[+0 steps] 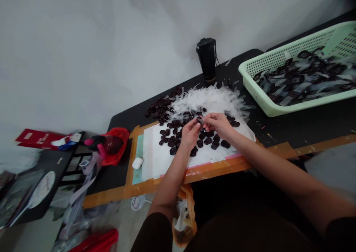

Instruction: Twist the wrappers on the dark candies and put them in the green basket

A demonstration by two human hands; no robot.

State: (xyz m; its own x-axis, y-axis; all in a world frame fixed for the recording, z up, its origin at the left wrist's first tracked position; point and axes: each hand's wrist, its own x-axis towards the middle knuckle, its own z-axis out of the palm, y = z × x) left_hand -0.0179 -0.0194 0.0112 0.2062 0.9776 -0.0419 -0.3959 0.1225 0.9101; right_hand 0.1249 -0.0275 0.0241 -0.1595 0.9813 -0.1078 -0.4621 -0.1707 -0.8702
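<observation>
My left hand pinches a small dark piece above the white sheet on the table. Close against it, my right hand has thumb and fingertips pressed together at the same piece. Several loose dark pieces lie on the white sheet beneath and around both hands. Just beyond the hands is a heap of translucent white strips. A denser pile of dark pieces sits to the left of that heap.
A pale green basket of dark pieces with strips stands at the right. Behind the heap is a black tumbler. A white case lies on the left sheet edge, near a red bag. An orange-edged bag hangs below the table.
</observation>
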